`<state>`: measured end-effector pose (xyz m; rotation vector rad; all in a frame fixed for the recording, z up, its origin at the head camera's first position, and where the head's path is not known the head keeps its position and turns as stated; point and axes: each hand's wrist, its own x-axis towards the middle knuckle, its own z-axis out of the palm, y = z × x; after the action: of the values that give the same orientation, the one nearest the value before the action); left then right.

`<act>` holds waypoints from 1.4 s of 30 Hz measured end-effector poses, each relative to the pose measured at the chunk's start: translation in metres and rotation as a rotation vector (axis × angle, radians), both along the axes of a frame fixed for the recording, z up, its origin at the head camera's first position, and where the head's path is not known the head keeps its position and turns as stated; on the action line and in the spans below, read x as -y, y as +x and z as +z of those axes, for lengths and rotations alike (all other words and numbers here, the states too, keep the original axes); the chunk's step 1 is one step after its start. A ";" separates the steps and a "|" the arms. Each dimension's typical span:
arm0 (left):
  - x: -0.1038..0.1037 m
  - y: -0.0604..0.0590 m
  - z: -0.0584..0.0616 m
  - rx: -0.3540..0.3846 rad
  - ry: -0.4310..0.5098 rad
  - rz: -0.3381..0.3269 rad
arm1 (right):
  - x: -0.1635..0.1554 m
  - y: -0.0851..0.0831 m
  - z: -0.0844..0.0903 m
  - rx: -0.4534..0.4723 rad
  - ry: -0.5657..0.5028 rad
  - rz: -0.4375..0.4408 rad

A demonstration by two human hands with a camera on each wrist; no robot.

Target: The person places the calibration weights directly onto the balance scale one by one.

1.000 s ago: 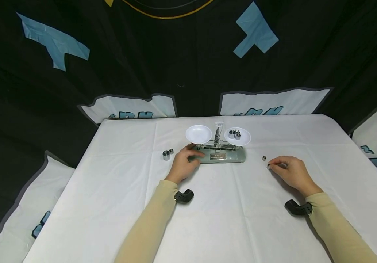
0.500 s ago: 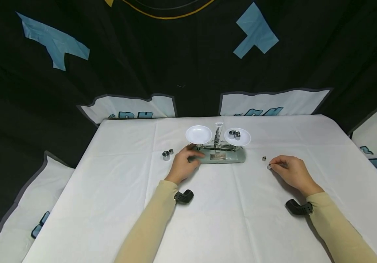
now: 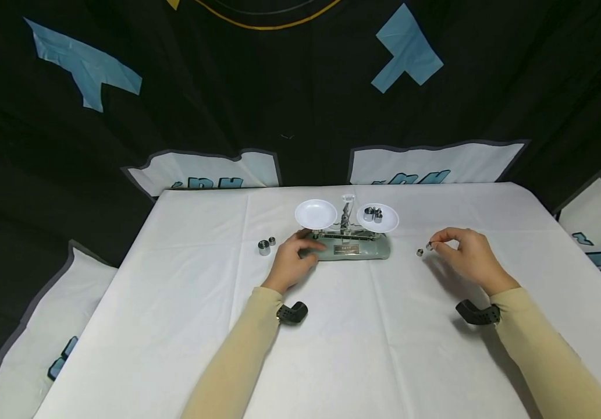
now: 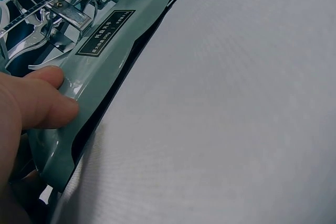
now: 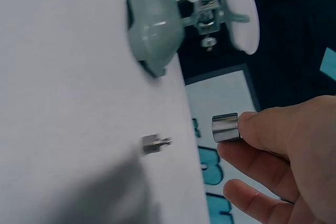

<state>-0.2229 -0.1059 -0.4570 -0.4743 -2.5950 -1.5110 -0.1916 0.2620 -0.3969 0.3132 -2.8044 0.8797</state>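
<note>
A green balance scale (image 3: 365, 249) with two white pans stands at the far middle of the table. My left hand (image 3: 291, 263) holds the left end of its base; in the left wrist view the thumb and a finger lie on the green metal (image 4: 100, 90), and other fingers are hidden behind. My right hand (image 3: 465, 257), to the right of the scale, pinches a small metal weight (image 5: 226, 127) above the table between thumb and fingertips. A second small knobbed weight (image 5: 151, 144) stands on the cloth just below and left of that hand.
Several metal weights (image 3: 369, 215) sit on the right pan (image 3: 391, 221); the left pan (image 3: 316, 214) is bare. Two more weights, one larger (image 3: 264, 248) and one smaller (image 3: 271, 241), stand left of the scale. Black curtain (image 3: 310, 128) hangs behind the white-covered table (image 3: 331, 361).
My right hand has lifted the small weight off the cloth and moved it slightly away from me, up beside the other weight. The left hand stays on the scale base.
</note>
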 end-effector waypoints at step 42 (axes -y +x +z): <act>0.000 0.000 0.001 0.008 -0.006 0.003 | 0.074 -0.055 0.060 0.050 0.071 0.106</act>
<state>-0.2233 -0.1056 -0.4564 -0.4656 -2.6063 -1.5075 -0.2465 0.1883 -0.3365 0.4604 -2.8932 0.8207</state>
